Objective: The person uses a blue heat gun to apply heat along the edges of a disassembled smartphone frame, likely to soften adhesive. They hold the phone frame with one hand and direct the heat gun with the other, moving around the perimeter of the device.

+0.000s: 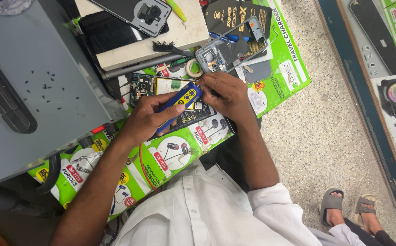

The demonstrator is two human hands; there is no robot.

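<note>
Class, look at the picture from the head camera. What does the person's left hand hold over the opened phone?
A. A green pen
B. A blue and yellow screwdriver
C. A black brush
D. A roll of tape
B: the left hand is wrapped around the blue and yellow screwdriver, whose tip end points toward the right hand above the opened phone.
</note>
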